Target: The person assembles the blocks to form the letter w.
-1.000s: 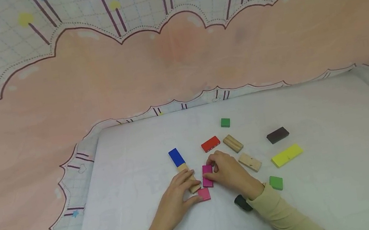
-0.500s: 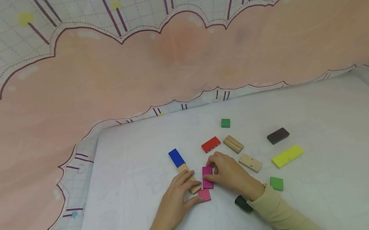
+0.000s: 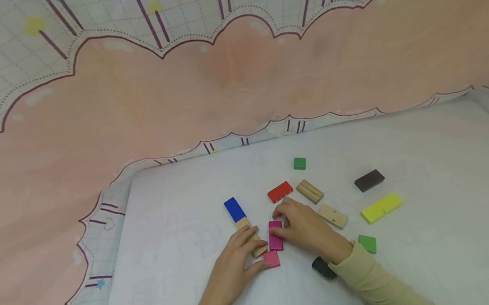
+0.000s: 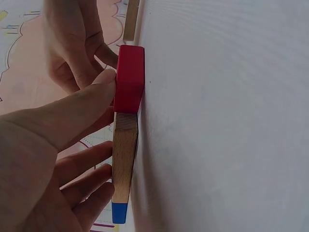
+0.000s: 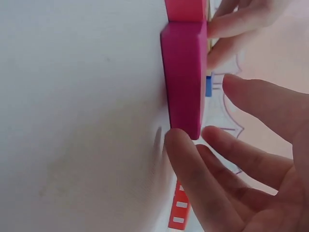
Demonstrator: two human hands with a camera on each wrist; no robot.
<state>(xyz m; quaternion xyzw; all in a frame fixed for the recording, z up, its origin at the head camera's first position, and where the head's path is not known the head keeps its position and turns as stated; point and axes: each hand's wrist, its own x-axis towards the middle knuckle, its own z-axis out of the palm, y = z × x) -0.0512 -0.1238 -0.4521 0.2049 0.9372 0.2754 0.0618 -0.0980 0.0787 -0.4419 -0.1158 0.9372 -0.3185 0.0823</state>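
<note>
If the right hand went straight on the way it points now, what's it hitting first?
Most likely the magenta block: it lies right at the fingers of the right hand, though depth leaves actual contact unclear.

I watch the left hand [image 4: 36,157] touch a crimson oblong block [image 4: 129,82] with its thumb; beside its fingertips lie a bare wooden bar [image 4: 124,157] and a blue rectangular block [image 4: 119,213].
</note>
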